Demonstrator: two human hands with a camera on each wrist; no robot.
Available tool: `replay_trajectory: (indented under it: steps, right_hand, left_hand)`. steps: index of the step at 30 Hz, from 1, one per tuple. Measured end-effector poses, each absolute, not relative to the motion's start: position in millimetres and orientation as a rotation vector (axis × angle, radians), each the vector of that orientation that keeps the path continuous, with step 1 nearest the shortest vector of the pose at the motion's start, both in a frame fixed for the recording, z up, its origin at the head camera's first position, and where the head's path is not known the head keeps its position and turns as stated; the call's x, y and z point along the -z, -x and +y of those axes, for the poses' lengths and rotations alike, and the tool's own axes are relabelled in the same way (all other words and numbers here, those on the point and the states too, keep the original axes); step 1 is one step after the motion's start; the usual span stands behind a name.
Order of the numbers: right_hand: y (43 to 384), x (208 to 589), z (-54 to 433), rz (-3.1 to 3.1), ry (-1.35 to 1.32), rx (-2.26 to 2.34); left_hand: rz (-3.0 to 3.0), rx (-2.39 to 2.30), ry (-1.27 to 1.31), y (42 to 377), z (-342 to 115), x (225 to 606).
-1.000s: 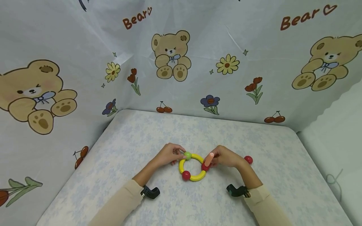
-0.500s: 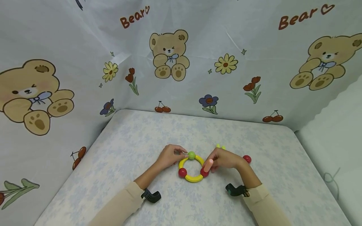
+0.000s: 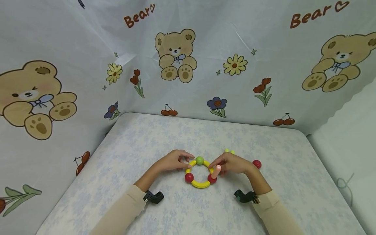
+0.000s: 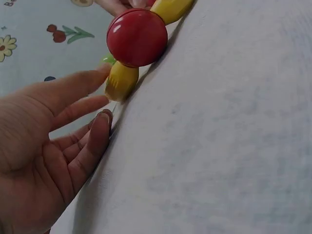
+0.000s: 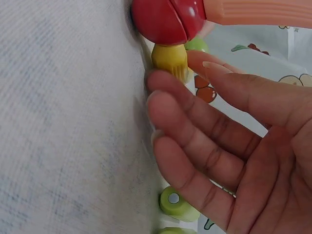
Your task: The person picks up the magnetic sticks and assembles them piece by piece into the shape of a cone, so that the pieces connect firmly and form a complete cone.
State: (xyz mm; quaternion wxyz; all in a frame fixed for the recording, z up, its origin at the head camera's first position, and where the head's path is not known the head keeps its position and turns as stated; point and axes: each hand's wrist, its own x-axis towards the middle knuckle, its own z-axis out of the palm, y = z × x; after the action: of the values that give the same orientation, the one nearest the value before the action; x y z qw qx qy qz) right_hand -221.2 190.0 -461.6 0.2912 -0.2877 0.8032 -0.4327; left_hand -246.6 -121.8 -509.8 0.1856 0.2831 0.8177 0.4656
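A toy ring of yellow curved pieces [image 3: 201,184] lies on the table, joined by a green ball [image 3: 199,160] at the far side and two red balls [image 3: 189,178] nearer. From the right-hand red ball [image 5: 168,19] a peach-coloured rod [image 3: 216,172] sticks up. My left hand [image 3: 173,161] is at the ring's left side, fingers loosely extended at a yellow piece [image 4: 122,80], thumb apart from the index. At the upper right arc, my right hand [image 3: 233,163] has its index finger against a yellow piece [image 5: 169,59]; its other fingers are spread loosely near the table.
Beyond my right hand, green pieces [image 5: 178,204] lie partly hidden. A loose red ball [image 3: 257,164] sits to the right of my right wrist. The patterned table [image 3: 141,137] meets a bear-print curtain [image 3: 205,65] at the back and left.
The ring has turned slightly clockwise. My left hand has come off the green ball to the yellow piece on the left. My right fingertips have moved from by the rod to the upper right arc.
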Motion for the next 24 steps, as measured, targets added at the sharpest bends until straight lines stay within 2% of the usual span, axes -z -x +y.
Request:
replay_trajectory:
  steps: [11,18,24]
  right_hand:
    - [220,459,192,2.148,0.741,1.117]
    - [221,454,199,2.133,0.785,1.123]
    - [224,435,220,2.359,0.626,1.198]
  left_hand:
    - [2.384,-1.367,-0.693,244,-115,511]
    - [2.416,-1.358,-0.739,244,-114,518]
    - [2.372,-1.359,-0.757,245,-117,521]
